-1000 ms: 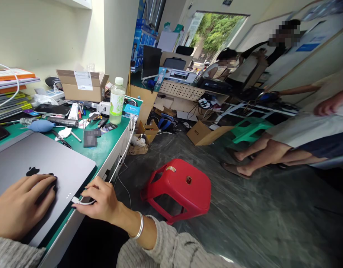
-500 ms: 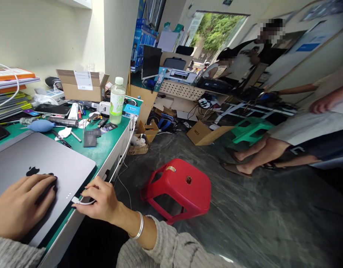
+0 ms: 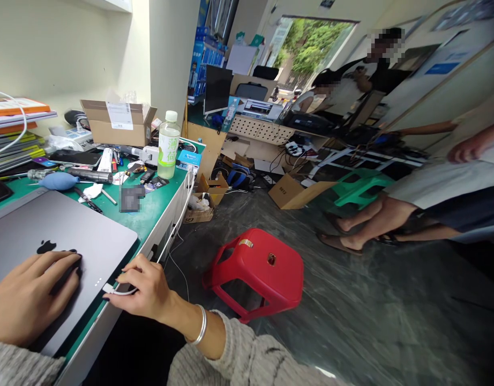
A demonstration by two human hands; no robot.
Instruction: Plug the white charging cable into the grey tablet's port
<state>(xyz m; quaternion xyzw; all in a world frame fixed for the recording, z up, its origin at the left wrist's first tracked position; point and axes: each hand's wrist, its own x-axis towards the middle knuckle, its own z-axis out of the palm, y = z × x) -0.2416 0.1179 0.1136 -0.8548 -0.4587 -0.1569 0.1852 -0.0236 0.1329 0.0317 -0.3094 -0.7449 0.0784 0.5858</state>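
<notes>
A closed grey laptop (image 3: pixel 90 225) with a dark apple logo lies on the green bench top (image 3: pixel 148 212). My left hand (image 3: pixel 34 297) rests on its lid, palm down, with the fingers lying together and slightly bent. At the laptop's near right edge, my right hand (image 3: pixel 150 287) pinches a white charging cable (image 3: pixel 124 292). The cable's connector end touches or sits very close to the laptop's side; I cannot tell whether it is plugged in. Beyond the hand, the cable runs up along the bench edge.
Behind the laptop stand a blue air blower (image 3: pixel 59 180), a drink bottle (image 3: pixel 169 146) and an open carton (image 3: pixel 118 122), among scattered tools. A red stool (image 3: pixel 267 262) stands on the floor to the right. Farther right, a person's legs (image 3: pixel 391 214) are near a green stool (image 3: pixel 357 187).
Both my hands, the cable and the laptop look the same. In the background, a person in dark clothing has shifted slightly.
</notes>
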